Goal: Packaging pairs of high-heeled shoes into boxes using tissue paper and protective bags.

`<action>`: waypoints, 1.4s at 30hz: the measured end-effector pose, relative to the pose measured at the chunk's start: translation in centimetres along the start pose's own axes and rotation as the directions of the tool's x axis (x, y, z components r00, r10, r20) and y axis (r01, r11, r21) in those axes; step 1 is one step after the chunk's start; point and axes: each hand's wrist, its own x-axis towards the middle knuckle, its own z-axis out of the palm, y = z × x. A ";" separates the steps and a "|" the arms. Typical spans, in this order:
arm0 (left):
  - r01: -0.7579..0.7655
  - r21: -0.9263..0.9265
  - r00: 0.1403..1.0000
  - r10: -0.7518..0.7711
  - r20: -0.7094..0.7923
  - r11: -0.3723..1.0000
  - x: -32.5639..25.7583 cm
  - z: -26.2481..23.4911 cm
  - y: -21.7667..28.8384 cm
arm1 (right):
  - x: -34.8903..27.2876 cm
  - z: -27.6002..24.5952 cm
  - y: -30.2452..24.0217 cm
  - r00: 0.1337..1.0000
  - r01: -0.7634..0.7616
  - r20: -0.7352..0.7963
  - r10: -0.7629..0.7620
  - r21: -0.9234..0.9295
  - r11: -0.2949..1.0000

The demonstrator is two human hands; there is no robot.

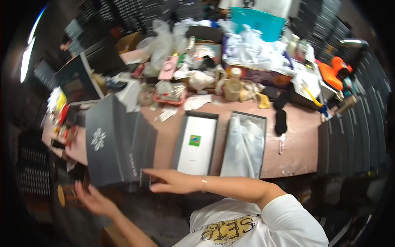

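Observation:
On the left of the table stands a dark grey box stack (119, 144) with white print; whether it is several boxes or one large one is hard to tell. My right hand (175, 181) reaches across with fingers stretched out, at or just over the stack's near right edge. Below its near left corner my left hand (96, 200) is held spread, with nothing in it. Beyond my right forearm lies an open dark box (195, 142) with a white inside and a small green square. Beside it, another open box (244, 142) holds something in cloudy plastic wrap.
Across the table's back lie clear plastic bags (162, 45), a pink phone-like thing (168, 68), a bottle (233, 84) and a heap of white crumpled paper (259, 51). A black eye-mask-shaped thing (280, 121) is at right. Dark boxes (354, 140) stack up along the right side.

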 end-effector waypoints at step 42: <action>0.911 0.149 -0.061 0.231 0.971 -0.384 -22.4 10.5 18.6 | -19.1 -6.1 -5.5 0.726 -0.245 -0.639 -0.253 -0.585 0.773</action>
